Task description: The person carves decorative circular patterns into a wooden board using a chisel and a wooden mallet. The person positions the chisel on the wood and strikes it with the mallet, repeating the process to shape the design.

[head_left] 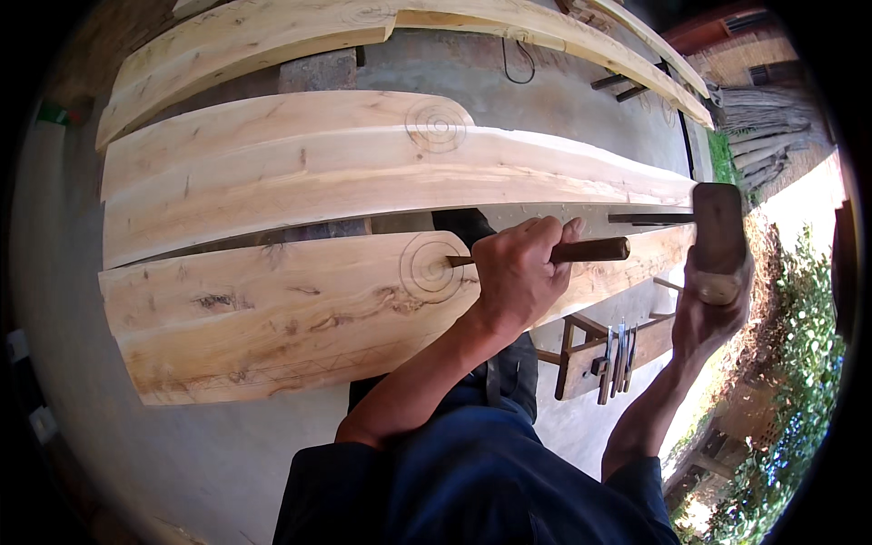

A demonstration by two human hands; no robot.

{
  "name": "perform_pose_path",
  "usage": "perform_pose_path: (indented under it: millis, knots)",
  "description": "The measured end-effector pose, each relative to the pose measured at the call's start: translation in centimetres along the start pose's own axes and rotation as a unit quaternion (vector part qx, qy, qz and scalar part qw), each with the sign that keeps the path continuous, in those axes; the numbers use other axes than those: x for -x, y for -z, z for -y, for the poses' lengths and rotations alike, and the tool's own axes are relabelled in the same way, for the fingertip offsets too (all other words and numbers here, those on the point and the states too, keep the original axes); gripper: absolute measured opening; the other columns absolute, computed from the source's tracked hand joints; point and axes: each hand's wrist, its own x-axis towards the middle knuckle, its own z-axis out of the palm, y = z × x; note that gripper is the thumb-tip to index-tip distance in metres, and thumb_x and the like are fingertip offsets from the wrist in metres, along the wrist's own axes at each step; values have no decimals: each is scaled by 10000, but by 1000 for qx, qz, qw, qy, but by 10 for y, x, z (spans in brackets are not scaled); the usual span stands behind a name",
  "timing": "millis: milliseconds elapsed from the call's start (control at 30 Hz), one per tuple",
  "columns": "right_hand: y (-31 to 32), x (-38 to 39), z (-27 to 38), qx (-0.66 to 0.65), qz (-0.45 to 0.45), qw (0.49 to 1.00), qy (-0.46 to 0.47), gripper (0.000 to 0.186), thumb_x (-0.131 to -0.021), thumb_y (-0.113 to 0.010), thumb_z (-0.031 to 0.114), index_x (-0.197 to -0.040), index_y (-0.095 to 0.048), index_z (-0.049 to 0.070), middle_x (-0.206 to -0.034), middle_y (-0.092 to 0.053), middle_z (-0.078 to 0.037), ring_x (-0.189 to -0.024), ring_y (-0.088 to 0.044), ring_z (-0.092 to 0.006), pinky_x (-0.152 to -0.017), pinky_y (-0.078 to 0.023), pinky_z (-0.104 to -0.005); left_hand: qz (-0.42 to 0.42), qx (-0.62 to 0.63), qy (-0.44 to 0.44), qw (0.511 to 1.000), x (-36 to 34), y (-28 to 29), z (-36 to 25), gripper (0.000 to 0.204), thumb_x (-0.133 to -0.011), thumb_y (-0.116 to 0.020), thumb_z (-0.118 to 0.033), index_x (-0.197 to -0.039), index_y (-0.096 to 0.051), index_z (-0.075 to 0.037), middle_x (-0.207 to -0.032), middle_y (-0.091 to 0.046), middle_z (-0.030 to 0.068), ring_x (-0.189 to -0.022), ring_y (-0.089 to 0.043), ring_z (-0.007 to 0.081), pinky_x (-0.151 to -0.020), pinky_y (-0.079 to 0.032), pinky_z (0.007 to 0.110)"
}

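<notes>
My left hand [522, 272] is closed around a chisel [595, 250] with a brown wooden handle. Its narrow tip points left and meets the spiral lines [434, 267] marked near the end of the closest wooden beam [300, 300]; whether it bites in cannot be made out. Off to the right, my right hand [718, 304] grips a mallet [718, 222] with a dark block head, raised beyond the chisel's butt end. The fingers of that hand are partly hidden and slightly blurred.
A second pale beam [363, 168] lies behind the near one, with a similar spiral. Farther back rests another long beam [509, 27]. Several chisels [618, 359] hang on a wooden stool [577, 368] at lower right. Green plants [799, 363] grow along the right side.
</notes>
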Motion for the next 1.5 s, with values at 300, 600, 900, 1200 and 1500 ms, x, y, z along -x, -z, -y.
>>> perform_pose_path:
  millis: [300,600,900,1200,1500]
  knots:
    - [-7,0,25,-12,200,980,12,538,-820,-783,-4,-1344,-676,53,-1200,-755,-174,-1115,-753,-299,-947,-577,-371,4,1,-7,1000,3,2,1,413,-952,-792,-103,-674,-493,-43,-587,-491,151,-464,-480,306,-467,-371,391]
    - [-14,26,23,-101,218,967,-80,633,-789,-822,4,-1397,-673,103,-1161,-759,-179,-1121,-746,-324,-968,-564,-362,-5,-7,-3,1000,2,1,-2,446,-955,-795,-105,-659,-468,-42,-574,-436,149,-459,-419,297,-457,-348,379]
    - [-31,142,4,-337,257,807,-411,251,-936,-793,207,-1065,-703,11,-889,-694,-13,-779,-637,-101,-675,-509,-272,75,-15,-162,984,57,1,-13,444,-819,-843,-167,-595,-464,-106,-575,-427,58,-478,-483,236,-459,-375,371]
    - [-71,182,4,-394,261,713,-518,227,-938,-778,217,-996,-729,4,-799,-697,-36,-669,-623,-115,-609,-477,-277,10,-33,-107,994,18,-9,-4,425,-891,-844,-162,-671,-491,-73,-593,-470,77,-497,-517,275,-467,-406,389]
    - [-72,170,8,-369,299,714,-515,194,-955,-748,171,-1013,-722,-12,-800,-705,-47,-667,-631,-124,-631,-495,-278,-5,-35,-91,995,12,-8,0,409,-913,-835,-169,-693,-507,-65,-614,-484,85,-499,-517,277,-464,-395,399]
